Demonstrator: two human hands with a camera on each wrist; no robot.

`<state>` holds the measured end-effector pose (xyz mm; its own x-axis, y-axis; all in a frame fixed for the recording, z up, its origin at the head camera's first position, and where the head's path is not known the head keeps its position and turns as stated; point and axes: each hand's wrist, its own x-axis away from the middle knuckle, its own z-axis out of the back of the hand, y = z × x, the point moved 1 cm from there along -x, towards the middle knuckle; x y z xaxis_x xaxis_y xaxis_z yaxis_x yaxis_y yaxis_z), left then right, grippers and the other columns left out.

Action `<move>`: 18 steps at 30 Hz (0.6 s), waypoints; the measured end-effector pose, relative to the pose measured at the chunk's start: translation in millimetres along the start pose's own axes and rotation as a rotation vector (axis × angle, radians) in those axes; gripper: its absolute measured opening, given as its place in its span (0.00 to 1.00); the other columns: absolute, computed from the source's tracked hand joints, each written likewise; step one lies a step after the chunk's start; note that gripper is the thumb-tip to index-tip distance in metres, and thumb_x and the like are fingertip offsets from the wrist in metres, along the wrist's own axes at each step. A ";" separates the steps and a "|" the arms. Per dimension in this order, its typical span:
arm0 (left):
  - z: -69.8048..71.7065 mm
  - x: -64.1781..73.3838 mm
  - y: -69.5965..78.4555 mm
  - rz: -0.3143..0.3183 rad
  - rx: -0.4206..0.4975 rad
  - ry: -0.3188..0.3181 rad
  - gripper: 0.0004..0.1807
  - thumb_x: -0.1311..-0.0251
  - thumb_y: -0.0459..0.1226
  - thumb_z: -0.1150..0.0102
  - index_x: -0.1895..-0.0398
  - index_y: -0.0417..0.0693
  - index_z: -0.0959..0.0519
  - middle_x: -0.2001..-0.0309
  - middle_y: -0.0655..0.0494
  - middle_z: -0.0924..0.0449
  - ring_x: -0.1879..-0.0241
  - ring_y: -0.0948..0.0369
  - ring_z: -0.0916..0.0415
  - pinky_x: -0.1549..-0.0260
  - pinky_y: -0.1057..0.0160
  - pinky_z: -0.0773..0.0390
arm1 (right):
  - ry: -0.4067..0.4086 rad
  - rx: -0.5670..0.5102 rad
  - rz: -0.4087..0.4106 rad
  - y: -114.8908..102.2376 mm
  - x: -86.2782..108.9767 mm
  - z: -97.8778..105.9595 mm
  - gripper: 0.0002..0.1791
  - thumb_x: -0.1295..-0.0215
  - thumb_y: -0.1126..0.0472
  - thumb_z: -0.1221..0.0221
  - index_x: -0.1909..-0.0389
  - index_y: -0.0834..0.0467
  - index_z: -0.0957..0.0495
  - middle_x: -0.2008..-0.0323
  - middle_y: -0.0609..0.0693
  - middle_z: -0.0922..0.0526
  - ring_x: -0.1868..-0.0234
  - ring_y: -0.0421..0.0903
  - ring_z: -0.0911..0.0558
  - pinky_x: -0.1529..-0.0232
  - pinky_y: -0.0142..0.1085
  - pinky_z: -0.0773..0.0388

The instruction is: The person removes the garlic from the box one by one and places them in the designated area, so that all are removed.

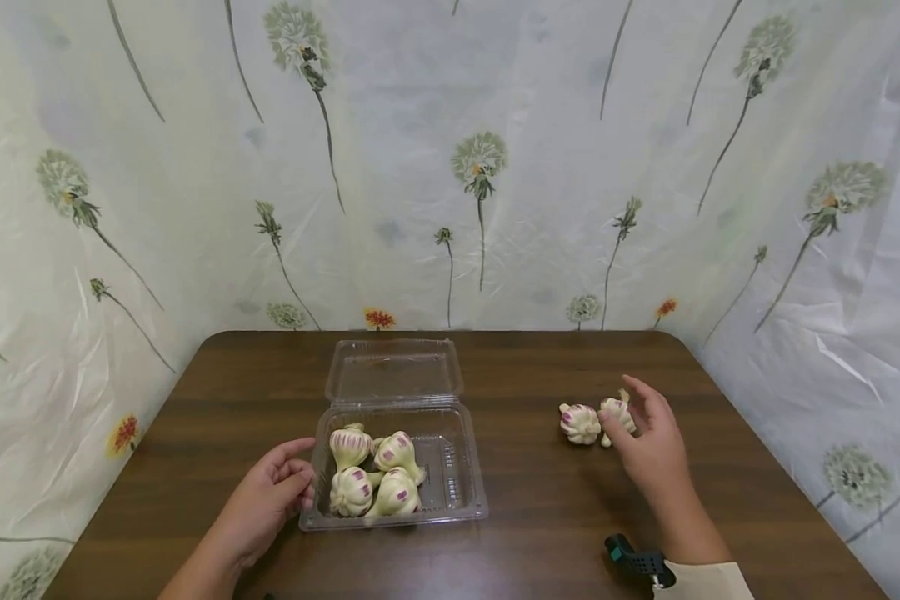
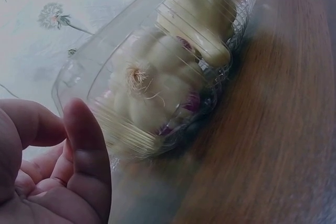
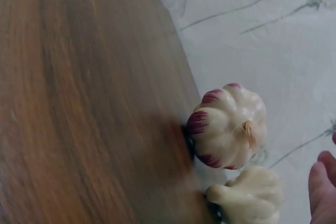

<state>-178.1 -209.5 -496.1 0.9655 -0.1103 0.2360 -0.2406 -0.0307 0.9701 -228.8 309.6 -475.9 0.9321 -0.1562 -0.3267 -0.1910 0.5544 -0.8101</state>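
Observation:
A clear plastic box (image 1: 461, 467) holds several white garlic bulbs (image 1: 396, 450) with purple streaks. At its left rim is my left hand (image 1: 273, 492), thumb and index finger pinching the edge. The left wrist view shows the thumb (image 2: 86, 145) in front of the box's corner, with bulbs behind the ribbed wall. On the right, two more garlic bulbs lie side by side, the left one (image 1: 580, 424) uncovered. My right hand (image 1: 656, 442) is spread around the other bulb (image 1: 617, 414), its thumb overlapping it. In the right wrist view, the fingertips (image 3: 320, 187) appear apart from both bulbs.
The box's hinged lid (image 1: 393, 371) lies folded back behind it on the dark wooden table (image 1: 525, 517). A dark band (image 1: 637, 562) is at the right wrist. A flower-printed sheet (image 1: 390, 208) hangs behind and at both sides.

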 end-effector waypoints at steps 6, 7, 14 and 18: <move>1.8 1.5 -0.3 0.002 -0.007 0.002 0.28 0.22 0.28 0.51 0.22 0.42 0.40 0.57 0.52 0.25 0.63 0.61 0.25 0.64 0.67 0.17 | -0.047 0.039 0.008 -5.1 -0.3 -9.3 0.41 0.29 0.48 0.33 0.21 0.54 0.37 0.23 0.59 0.37 0.22 0.62 0.38 0.25 0.56 0.35; 2.0 1.8 -0.5 0.000 -0.005 0.001 0.28 0.22 0.27 0.51 0.22 0.42 0.40 0.57 0.52 0.25 0.63 0.61 0.25 0.64 0.67 0.17 | -0.048 0.041 0.011 -6.0 -0.4 -10.8 0.40 0.29 0.48 0.33 0.21 0.54 0.37 0.23 0.59 0.37 0.22 0.63 0.38 0.27 0.61 0.35; 0.0 1.1 -0.4 -0.013 -0.008 -0.010 0.28 0.22 0.27 0.52 0.22 0.41 0.41 0.57 0.53 0.25 0.63 0.61 0.25 0.64 0.67 0.17 | -0.105 0.042 0.043 -12.6 6.5 -17.3 0.38 0.29 0.53 0.32 0.22 0.56 0.36 0.22 0.61 0.39 0.21 0.65 0.39 0.26 0.50 0.35; -1.0 0.2 -0.4 -0.011 -0.008 -0.006 0.29 0.22 0.28 0.52 0.21 0.40 0.42 0.58 0.54 0.25 0.63 0.62 0.25 0.65 0.67 0.17 | -0.149 0.009 0.049 -17.8 12.5 -25.0 0.38 0.30 0.55 0.31 0.23 0.56 0.35 0.22 0.61 0.40 0.21 0.65 0.40 0.23 0.38 0.36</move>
<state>-177.7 -208.5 -496.4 0.9675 -0.1159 0.2246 -0.2288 -0.0240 0.9732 -221.4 277.4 -477.6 0.9574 -0.0061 -0.2888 -0.2349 0.5655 -0.7906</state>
